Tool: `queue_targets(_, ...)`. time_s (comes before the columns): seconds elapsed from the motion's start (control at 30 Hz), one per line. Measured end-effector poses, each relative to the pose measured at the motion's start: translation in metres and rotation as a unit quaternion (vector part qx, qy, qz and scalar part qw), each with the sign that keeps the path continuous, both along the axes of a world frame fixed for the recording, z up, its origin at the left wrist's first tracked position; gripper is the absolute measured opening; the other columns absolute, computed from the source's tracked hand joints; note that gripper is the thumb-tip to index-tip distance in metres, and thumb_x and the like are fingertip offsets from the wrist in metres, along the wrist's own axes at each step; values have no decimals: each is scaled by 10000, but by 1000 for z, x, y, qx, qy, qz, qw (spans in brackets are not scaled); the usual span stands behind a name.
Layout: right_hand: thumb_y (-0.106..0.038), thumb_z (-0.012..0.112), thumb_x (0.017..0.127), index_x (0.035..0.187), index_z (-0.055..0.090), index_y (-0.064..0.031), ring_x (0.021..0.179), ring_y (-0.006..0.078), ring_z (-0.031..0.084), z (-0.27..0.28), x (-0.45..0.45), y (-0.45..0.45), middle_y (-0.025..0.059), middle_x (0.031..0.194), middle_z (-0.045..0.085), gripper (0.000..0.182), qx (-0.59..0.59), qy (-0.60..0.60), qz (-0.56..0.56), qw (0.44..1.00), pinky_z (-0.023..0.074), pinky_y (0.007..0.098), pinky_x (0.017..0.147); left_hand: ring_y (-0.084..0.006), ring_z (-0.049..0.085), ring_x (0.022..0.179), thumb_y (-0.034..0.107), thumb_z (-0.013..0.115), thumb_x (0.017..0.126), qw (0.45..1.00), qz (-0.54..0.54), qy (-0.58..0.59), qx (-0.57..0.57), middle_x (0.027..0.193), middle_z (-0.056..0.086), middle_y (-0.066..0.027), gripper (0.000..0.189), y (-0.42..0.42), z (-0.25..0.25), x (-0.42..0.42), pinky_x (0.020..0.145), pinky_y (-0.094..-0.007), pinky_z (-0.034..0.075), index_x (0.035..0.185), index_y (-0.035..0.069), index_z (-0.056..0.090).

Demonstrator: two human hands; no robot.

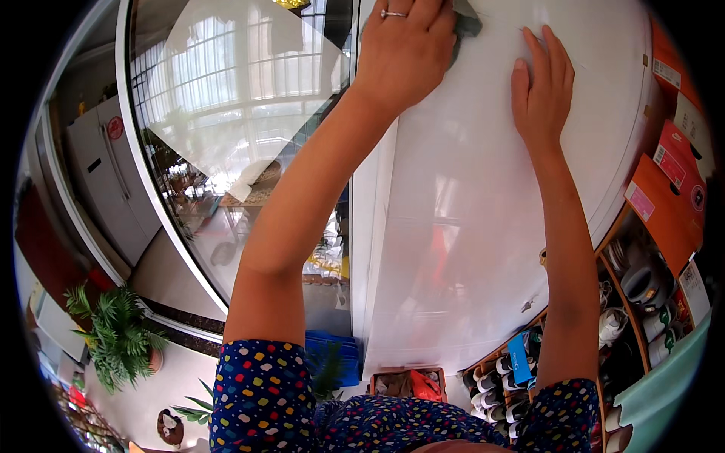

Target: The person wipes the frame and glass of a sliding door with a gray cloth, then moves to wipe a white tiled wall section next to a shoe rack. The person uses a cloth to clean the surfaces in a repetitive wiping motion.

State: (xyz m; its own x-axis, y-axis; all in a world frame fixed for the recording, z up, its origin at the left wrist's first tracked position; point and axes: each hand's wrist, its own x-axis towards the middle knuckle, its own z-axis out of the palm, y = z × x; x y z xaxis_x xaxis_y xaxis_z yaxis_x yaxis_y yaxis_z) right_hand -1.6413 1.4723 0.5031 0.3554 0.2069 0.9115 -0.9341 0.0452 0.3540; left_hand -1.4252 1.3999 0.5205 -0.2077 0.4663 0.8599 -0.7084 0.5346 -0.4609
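Observation:
My left hand (408, 54), with a ring on one finger, is raised at the top of the view and presses a grey-green cloth (467, 22) on a glossy white panel (453, 187). Part of the cloth shows to the right of its fingers; the rest is hidden beneath the hand. To the right, my right hand (544, 90) lies against the same panel with its fingers apart and nothing in it. Left of the panel stands a glass door (238, 102) in a white frame, with reflections of windows across it.
Shoe boxes (660, 209) are stacked at the right above a wooden shoe rack (634, 328). A box with red and brown items (408, 385) sits at the panel's foot. A potted plant (116, 334) stands lower left, and a refrigerator (113, 175) is behind the doorway.

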Motion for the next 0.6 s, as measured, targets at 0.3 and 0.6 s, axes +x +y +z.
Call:
queue_targets(0.3, -80, 541, 899, 1335, 540, -29, 1322, 386, 414, -1, 6, 7, 217, 1425, 458, 439, 2, -42, -64, 997, 328, 480, 1131, -313, 444, 1382, 221, 635, 857, 979, 46, -185, 77, 1451, 498, -73, 303, 13, -266, -4, 1067, -470, 367, 1142, 138, 699)
queue_targets(0.6, -106, 545, 910, 1378, 542, -85, 1363, 352, 384, -65, 27, -3, 162, 1489, 432, 468, 81, 62, 10, 995, 311, 482, 1128, -454, 372, 1312, 327, 334, 1068, 730, -429, 139, 513, 1423, 402, -302, 521, -3, -312, -8, 1140, -485, 234, 1380, -82, 408)
